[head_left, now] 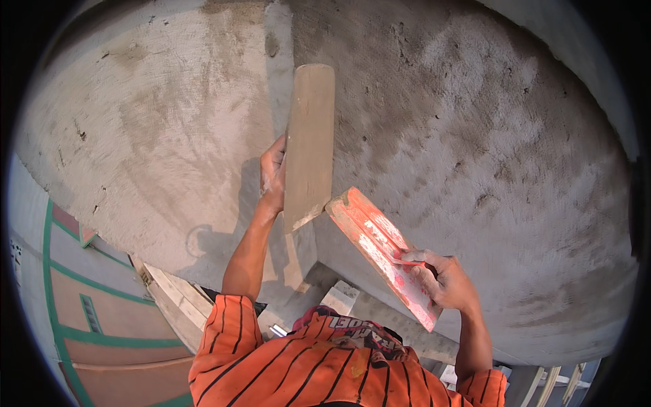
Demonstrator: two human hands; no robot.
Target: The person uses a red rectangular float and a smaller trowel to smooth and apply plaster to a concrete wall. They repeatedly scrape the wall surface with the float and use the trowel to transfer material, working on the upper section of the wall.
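My left hand (272,175) is closed behind a long plastering float (310,142) whose flat, mortar-grey face is turned toward me. The float stands nearly upright in front of the corner where two cement walls meet; whether it touches them I cannot tell. In my right hand (446,279) is a red plastic float (375,239), gripped by its handle and slanting up to the left. Whitish smears cover its ridged back. Its upper end comes close to the lower end of the first float. Grey dust coats my right fingers.
A sunlit left wall (149,129) and a shaded right wall (475,129) have rough, patchy cement with small pits. At lower left are wooden boards (178,298) and, beyond, a tan building with green bands (122,332). Slats (553,385) show at lower right.
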